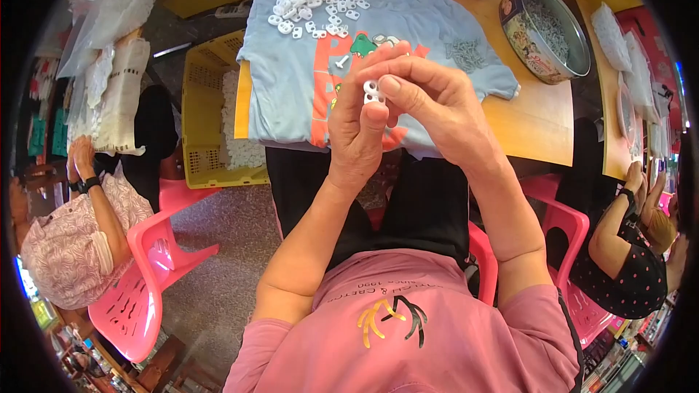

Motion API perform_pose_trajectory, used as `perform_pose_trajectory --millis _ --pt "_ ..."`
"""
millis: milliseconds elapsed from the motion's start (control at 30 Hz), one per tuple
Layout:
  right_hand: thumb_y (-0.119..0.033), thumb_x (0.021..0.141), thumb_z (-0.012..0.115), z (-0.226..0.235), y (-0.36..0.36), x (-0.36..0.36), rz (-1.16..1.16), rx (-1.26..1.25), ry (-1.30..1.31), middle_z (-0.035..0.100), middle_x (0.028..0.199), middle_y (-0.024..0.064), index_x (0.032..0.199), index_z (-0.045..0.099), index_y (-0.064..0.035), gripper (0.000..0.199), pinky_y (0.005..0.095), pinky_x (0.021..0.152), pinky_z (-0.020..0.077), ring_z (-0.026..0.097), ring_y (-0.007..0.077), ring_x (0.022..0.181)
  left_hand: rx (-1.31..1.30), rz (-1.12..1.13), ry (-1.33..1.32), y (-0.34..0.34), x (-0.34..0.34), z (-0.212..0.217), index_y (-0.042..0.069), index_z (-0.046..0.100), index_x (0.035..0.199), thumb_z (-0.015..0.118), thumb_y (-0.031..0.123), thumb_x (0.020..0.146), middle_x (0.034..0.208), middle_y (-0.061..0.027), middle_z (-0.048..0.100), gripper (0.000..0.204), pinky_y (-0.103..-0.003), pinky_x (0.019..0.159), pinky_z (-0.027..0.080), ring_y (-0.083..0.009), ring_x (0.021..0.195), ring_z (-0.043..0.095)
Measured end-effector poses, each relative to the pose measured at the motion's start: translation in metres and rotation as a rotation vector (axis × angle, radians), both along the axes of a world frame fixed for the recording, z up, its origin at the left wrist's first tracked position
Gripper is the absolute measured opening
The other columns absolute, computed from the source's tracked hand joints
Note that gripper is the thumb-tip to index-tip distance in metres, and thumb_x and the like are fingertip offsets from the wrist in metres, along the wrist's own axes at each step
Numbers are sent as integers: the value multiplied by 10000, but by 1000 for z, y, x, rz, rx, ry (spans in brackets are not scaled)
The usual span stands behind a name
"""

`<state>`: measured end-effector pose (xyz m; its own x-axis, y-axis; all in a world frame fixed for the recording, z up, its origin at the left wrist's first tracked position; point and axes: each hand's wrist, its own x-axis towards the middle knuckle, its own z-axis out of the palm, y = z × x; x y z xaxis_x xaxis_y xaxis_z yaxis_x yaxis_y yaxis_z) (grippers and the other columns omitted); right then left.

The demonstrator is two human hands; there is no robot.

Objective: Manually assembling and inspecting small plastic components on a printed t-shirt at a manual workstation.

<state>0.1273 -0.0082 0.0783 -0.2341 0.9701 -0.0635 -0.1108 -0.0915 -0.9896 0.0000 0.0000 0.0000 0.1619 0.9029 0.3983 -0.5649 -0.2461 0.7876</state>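
Note:
A small white plastic piece with two round holes (pixel 372 92) is pinched upright between my two hands, above the near part of a light blue T-shirt (pixel 280 94). My left hand (pixel 352 127) is closed on it with the thumb at its lower end. The thumb of my right hand (pixel 448 105) presses its upper right side; those fingers curl behind, partly hidden. Beyond my left hand lies a small white peg-like piece (pixel 341 62). A heap of similar white pieces (pixel 313 0) is spread at the far left of the shirt. Small grey screws (pixel 466 54) lie at its right.
A round tin (pixel 529 49) full of grey screws stands on the wooden table (pixel 542 127) at the right. Left of the table is a yellow crate (pixel 200 142) holding white pieces. A pink chair (pixel 156 269) and a co-worker (pixel 87 240) are at the left; another person (pixel 619 262) sits right.

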Motion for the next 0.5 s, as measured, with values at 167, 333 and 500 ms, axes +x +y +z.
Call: perform_pose_trajectory --millis 167,333,500 --pt "-171 980 615 0 -4 -4 -16 22 -33 665 997 29 1117 689 9 239 250 790 505 608 89 895 9 -47 -38 5 -2 -5 21 518 1292 569 474 967 1374 -173 536 560 -415 1060 414 -274 1266 520" --pt "-148 975 617 2 -10 -8 -38 22 -19 662 1016 22 1110 687 14 222 255 845 482 594 90 941 53 -48 -46 4 -4 -8 32 532 1272 597 407 969 1332 -154 555 486 -408 1067 387 -262 1262 507" --pt "-138 971 622 0 -16 -5 -39 -10 11 660 1029 19 1102 680 20 213 260 866 469 587 91 955 117 -50 -17 4 -5 -4 47 536 1240 623 328 968 1324 -139 536 401 -389 1043 389 -227 1207 507"
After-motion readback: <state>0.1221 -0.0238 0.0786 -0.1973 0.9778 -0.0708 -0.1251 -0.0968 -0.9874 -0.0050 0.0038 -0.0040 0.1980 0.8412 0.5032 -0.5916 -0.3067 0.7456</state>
